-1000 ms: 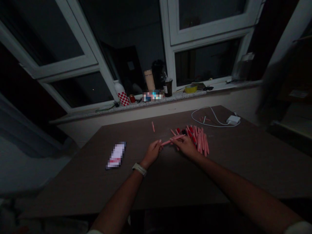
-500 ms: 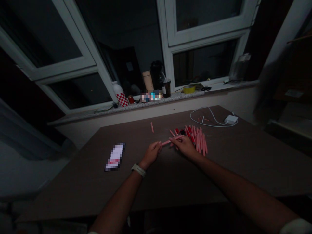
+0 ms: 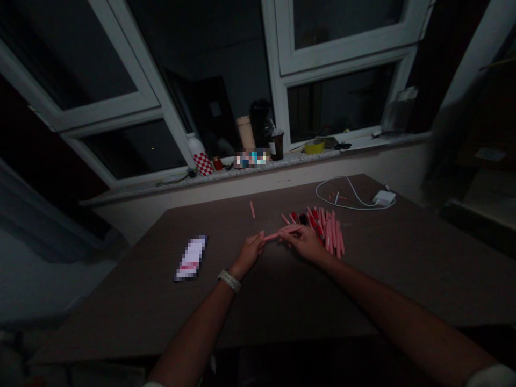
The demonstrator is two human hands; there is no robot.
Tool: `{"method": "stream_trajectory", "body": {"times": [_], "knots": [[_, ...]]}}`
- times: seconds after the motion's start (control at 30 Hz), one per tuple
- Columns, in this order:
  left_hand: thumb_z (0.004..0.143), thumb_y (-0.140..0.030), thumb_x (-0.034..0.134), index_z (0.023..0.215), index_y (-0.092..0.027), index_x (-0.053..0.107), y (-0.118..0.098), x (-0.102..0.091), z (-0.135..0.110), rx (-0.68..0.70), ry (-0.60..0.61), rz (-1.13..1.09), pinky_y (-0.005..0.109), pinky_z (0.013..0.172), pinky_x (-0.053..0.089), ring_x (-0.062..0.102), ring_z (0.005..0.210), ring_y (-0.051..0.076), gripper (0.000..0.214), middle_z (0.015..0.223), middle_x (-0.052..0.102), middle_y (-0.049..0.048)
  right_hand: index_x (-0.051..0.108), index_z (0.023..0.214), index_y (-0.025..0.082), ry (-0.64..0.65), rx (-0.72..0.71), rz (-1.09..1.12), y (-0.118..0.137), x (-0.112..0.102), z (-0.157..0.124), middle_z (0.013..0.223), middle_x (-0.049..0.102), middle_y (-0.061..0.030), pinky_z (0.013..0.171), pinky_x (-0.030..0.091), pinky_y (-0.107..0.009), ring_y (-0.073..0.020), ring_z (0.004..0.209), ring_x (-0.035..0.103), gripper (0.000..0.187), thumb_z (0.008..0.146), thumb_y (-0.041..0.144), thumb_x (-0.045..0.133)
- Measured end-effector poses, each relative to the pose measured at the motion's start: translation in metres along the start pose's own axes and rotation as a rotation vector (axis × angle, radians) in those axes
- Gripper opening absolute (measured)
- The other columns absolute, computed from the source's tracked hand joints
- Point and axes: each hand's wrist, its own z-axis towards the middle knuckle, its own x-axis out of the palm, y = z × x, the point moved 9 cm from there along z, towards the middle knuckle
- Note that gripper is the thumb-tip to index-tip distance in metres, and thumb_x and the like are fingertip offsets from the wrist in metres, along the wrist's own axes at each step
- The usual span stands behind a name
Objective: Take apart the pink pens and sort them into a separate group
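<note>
Pink pen [image 3: 271, 237] crosswise, left fingers [image 3: 258, 239] pinching one end, right fingers [image 3: 289, 237] closed along other.

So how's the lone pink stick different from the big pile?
The pile is a big bunch with pink, red and dark colours; the lone stick is single, mostly pink. The right hand partly hides the pile; the lone stick is fully visible. Both lie on the table.
</note>
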Motion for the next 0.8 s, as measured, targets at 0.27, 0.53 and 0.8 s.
{"method": "stream_trajectory", "body": {"times": [0.27,0.53,0.8], "knots": [[0.083,-0.060,0.053,0.086,-0.016,0.057,-0.010,0.003,-0.001,0.059,-0.006,-0.012,0.022,0.049,0.030,0.042,0.051,0.009,0.044,0.062,0.050,-0.0034,0.066,0.070,0.013,-0.151,0.119,0.036,-0.017,-0.013,0.000,0.060,0.062,-0.0031,0.042,0.032,-0.022,-0.0088,0.045,0.044,0.043,0.076,0.056,0.065],[0.078,-0.054,0.063,0.083,-0.016,0.054,-0.014,0.001,-0.004,0.064,-0.015,0.013,0.021,0.051,0.029,0.041,0.053,0.008,0.039,0.061,0.047,-0.0050,0.065,0.078,0.013,-0.132,0.154,0.039,-0.019,-0.012,0.000,0.065,0.062,-0.0033,0.044,0.035,-0.022,-0.0098,0.047,0.048,0.043,0.072,0.056,0.068],[0.081,-0.059,0.057,0.072,-0.017,0.050,-0.012,0.003,-0.003,0.072,0.011,0.061,0.022,0.052,0.029,0.039,0.052,0.009,0.043,0.056,0.044,-0.0055,0.062,0.074,0.015,-0.142,0.186,0.020,-0.019,-0.012,0.000,0.050,0.052,0.0022,0.040,0.031,-0.021,-0.0095,0.043,0.045,0.043,0.072,0.058,0.066]]}}
